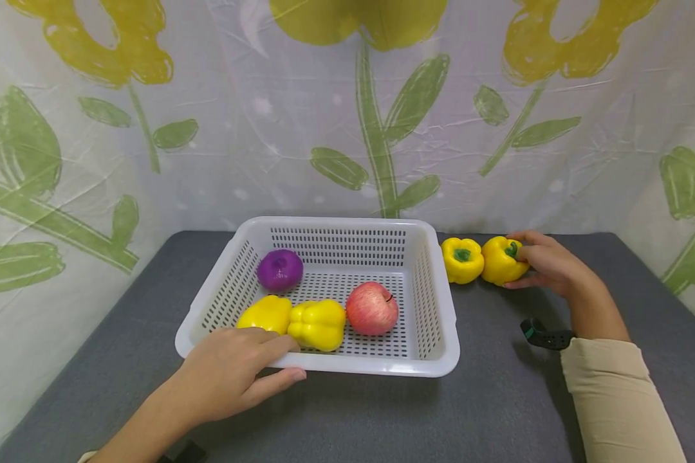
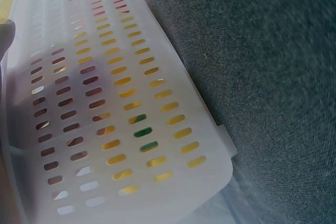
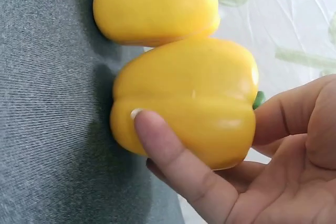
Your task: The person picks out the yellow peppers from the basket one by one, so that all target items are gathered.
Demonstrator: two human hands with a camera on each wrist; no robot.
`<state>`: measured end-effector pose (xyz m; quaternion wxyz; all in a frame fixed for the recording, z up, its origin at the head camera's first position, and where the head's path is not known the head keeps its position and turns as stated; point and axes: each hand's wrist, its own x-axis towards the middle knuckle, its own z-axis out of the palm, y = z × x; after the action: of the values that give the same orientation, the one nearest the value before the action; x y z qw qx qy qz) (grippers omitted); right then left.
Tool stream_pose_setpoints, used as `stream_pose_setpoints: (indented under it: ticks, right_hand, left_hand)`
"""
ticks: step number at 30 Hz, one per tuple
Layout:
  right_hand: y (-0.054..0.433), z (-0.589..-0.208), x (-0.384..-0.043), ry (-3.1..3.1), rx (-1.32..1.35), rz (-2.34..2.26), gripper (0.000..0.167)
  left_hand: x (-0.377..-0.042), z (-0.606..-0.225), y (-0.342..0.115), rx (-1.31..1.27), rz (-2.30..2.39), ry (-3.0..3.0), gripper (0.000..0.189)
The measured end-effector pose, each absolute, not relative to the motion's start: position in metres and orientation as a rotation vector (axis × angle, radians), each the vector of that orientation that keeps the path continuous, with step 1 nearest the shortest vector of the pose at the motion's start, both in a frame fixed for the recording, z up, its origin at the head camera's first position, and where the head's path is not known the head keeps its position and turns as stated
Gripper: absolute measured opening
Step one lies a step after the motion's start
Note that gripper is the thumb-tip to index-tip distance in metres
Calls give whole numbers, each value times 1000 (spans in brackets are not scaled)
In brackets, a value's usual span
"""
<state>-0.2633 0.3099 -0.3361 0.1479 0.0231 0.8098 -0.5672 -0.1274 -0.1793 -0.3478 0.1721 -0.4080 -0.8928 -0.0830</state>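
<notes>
- Head view, nearest: grey cloth-covered table [image 1: 382, 418]; beige sleeve [image 1: 620, 392] on the right arm, dark strap [image 1: 547, 337] at that wrist.
- Left hand [image 1: 231, 370]: hooked on the near rim of the white basket [image 1: 370, 365], left of centre. Thumb outside, index over the top; the other fingertips are hidden, so can't tell how far they curl.
- Basket: slotted walls and floor, sits upright. Four items in it.
- Near side of basket, left to right: left inside pepper [image 1: 266, 314], yellow, partly behind the hand; right inside pepper [image 1: 317, 323], yellow, against it; red apple [image 1: 372, 308] just beside that, stem to the right.
- Left wrist view: yellow, red and a green patch show through the wall slots.
- Far left of basket: purple vegetable [image 1: 280, 267], apart from the rest.
- Outside, right of basket: near-wall pepper [image 1: 462, 260], yellow, stem showing; can't tell if it touches the basket.
- Next to it, touching: gripped pepper [image 1: 498, 260], also yellow. Right hand [image 1: 550, 260] has it between thumb and fingers, spread about its width. Can't tell if it's off the table.
- Farthest: pale curtain [image 1: 255, 173] printed with yellow flowers.
</notes>
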Motion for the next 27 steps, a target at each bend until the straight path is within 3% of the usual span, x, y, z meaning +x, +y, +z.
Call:
stream_pose_setpoints:
  ticks: [27]
  right_hand:
    - [306, -333, -266, 2524, -40, -1328, 63]
  left_hand:
    - [-127, -348, -180, -1148, -254, -2571, 25]
